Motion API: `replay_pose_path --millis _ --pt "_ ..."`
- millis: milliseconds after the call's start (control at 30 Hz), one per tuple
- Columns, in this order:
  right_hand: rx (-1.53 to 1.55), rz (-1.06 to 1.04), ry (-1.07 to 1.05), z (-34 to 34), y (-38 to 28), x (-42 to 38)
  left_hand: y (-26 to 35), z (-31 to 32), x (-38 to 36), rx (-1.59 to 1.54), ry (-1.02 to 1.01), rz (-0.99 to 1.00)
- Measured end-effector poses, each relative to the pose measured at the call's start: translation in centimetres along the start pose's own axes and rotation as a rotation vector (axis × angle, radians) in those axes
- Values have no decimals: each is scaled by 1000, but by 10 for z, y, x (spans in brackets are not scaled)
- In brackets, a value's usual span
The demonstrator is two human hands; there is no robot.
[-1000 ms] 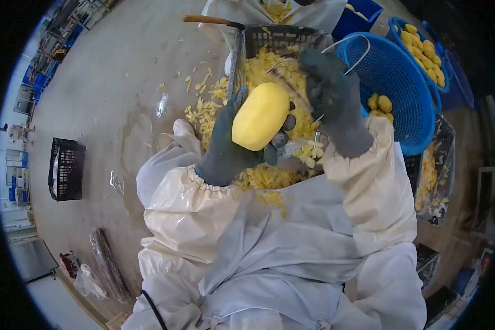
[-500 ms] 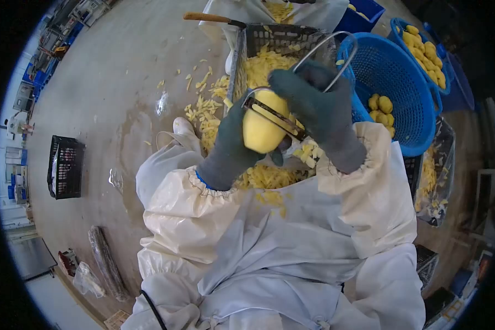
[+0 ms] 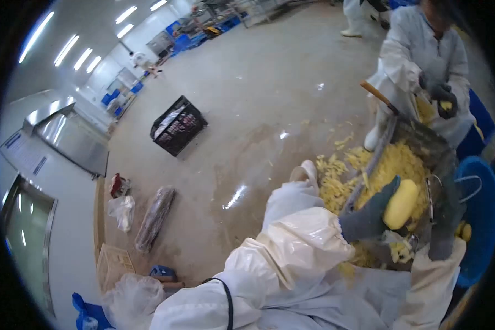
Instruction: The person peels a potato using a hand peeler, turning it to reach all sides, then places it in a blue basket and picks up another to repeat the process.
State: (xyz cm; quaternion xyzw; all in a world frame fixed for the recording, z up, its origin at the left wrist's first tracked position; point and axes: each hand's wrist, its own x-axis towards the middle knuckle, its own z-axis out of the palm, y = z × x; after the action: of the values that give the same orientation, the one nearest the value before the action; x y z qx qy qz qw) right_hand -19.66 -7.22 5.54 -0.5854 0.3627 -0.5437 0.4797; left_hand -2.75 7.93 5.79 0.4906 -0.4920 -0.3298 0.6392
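Peeled potato (image 3: 401,204) parked in the left hand (image 3: 375,213), peeler (image 3: 430,199) right beside it

So the potato's up over the near end of the crate (image 3: 372,162) of peelings (image 3: 404,159). Left arm stretches in from the crate's near-left corner, glove cupped snugly around the potato. Right hand (image 3: 447,203) is over the crate's right side, kinda blurry, but wrapped around the peeler, blade just off the potato. Blue basket (image 3: 481,247) sits right of the crate, co-worker (image 3: 421,49) beyond it.

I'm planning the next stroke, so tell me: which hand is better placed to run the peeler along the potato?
Probably the right hand: it holds the peeler, which sits close beside the potato. The left hand is taken up gripping that potato.
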Motion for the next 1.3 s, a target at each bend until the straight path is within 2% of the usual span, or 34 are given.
replay_pose_path --millis 100,133,200,233,267,300,333,400,433,500,533,633,667,733,767,800,867,933,967,1000,1033,1067,1100,1133,1167,1200,1233,1300 --pt "134 126 36 13 -39 -25 -1 -1 18 -759 -40 -462" --pt "171 187 47 29 -58 -34 -14 -4 15 -352 -53 -69" --pt "254 243 -9 36 -64 -45 -14 -7 13 19 -176 188" --pt "205 239 -12 40 -66 -46 -12 -13 11 -22 -288 55" --pt "156 233 -13 45 -66 -46 -6 -12 10 -165 -288 -78" --pt "105 227 -16 50 -64 -46 -1 -10 9 -308 -268 -211" --pt "51 134 56 22 -10 -25 15 4 6 -553 -130 -344" --pt "62 118 217 3 6 -3 11 15 -1 -735 -29 -404" --pt "95 124 249 -5 9 1 -8 14 0 -666 -70 -330" --pt "162 133 312 -18 12 9 7 6 8 -593 -78 -250" --pt "109 86 250 -26 11 10 21 3 6 -599 -41 -252" --pt "33 168 220 -19 7 4 22 -11 11 -864 -161 -500" --pt "60 266 216 -10 1 0 15 -15 15 -962 -190 -597" --pt "-16 126 115 -12 13 3 -3 -15 23 -1128 -181 -777" --pt "-49 54 69 -13 19 4 -15 -16 21 -902 -146 -585" --pt "77 160 28 -9 8 1 -27 -18 18 -655 -78 -422" --pt "414 283 -50 6 -3 -4 -49 -19 3 434 58 414" --pt "215 -50 -69 11 2 -7 -57 -29 2 388 -97 296" --pt "-223 -350 -92 9 3 -8 -49 -35 6 369 -170 234" --pt "-693 -606 -163 -5 0 -13 -43 -34 7 209 -192 181" --pt "-839 -714 -157 -1 -10 -16 -22 -33 10 409 -139 280" --pt "-649 -506 -194 13 -30 -23 -25 -28 9 236 -121 232" --pt "-144 -138 -191 28 -51 -33 -7 -26 17 -535 -292 -246" --pt "197 152 -102 42 -75 -47 11 -23 25 -1265 -73 -800" --pt "255 246 -65 53 -95 -54 6 -18 19 -780 -102 -494" --pt "105 292 -69 61 -108 -54 3 -16 10 -289 -119 -174" --pt "61 242 -112 58 -104 -53 2 -15 6 208 -126 158" --pt "-8 139 -203 50 -89 -52 4 -9 13 -468 -219 -338"
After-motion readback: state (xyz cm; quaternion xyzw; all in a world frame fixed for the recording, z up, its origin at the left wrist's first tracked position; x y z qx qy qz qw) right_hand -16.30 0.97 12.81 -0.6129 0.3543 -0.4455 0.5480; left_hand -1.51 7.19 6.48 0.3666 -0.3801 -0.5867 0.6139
